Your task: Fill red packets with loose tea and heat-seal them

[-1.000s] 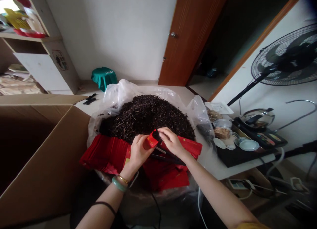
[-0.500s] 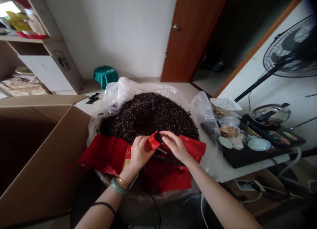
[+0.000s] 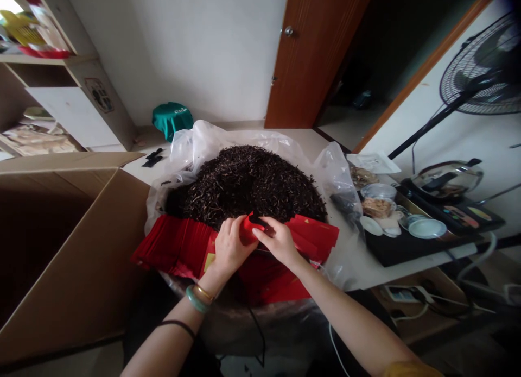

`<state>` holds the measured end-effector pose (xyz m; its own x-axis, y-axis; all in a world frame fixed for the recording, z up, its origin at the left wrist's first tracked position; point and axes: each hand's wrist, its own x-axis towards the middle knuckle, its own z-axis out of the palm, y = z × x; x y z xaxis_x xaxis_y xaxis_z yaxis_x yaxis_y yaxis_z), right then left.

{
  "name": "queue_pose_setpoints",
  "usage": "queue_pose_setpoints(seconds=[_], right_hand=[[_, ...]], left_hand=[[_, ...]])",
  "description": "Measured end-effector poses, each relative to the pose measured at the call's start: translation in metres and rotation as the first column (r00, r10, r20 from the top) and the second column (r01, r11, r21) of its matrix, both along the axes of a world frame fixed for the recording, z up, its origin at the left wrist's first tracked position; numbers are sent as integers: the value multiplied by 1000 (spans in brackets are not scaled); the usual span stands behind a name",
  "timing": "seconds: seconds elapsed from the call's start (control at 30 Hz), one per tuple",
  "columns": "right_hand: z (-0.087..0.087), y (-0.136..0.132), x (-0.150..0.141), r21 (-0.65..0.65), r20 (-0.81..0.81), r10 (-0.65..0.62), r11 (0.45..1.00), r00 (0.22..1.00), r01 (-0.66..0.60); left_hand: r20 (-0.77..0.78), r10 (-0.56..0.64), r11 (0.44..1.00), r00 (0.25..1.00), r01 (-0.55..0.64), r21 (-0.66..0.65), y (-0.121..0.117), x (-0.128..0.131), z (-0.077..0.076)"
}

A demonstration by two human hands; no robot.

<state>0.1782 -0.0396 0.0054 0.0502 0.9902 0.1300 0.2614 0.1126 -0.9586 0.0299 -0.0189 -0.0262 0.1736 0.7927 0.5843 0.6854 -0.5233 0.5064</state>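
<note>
The left hand [image 3: 233,246] grips a small red packet [image 3: 246,231]; the right hand [image 3: 277,241] pinches its mouth. The packet is at six o'clock from the heap of dark leaves [image 3: 248,176], stacked red packets [image 3: 175,244] at eight.

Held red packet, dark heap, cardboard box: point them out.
Held red packet [image 3: 246,232]: head view, its visible side.
Dark heap [image 3: 252,184]: head view, its middle.
Cardboard box [image 3: 87,263]: head view, its side wall.

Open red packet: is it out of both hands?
No, the left hand grips the open red packet in front of the dark heap, with the right hand at its mouth.
</note>
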Motion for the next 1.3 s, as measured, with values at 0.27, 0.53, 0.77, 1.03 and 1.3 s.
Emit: queue_pose_setpoints(seconds=[0.27,0.53,0.77,1.03,1.3], right_hand=[[7,5,13,66,-5,-13,998,1000,13],[16,2,17,183,-133,-24,982,991,49],[25,1,25,128,-37,75,989,996,-70],[28,3,30,72,110,85,993,990,-93],[33,0,29,62,259,118,988,959,-139]], left_hand=[[230,-164,974,959,194,-115,4,-10,14],[619,-103,789,778,443,-425,9,-9,20],[798,-49,615,601,647,-450,7,-9,28],[803,-79,543,591,701,-463,3,-8,31],[779,-93,560,621,679,-474,2,-8,30]])
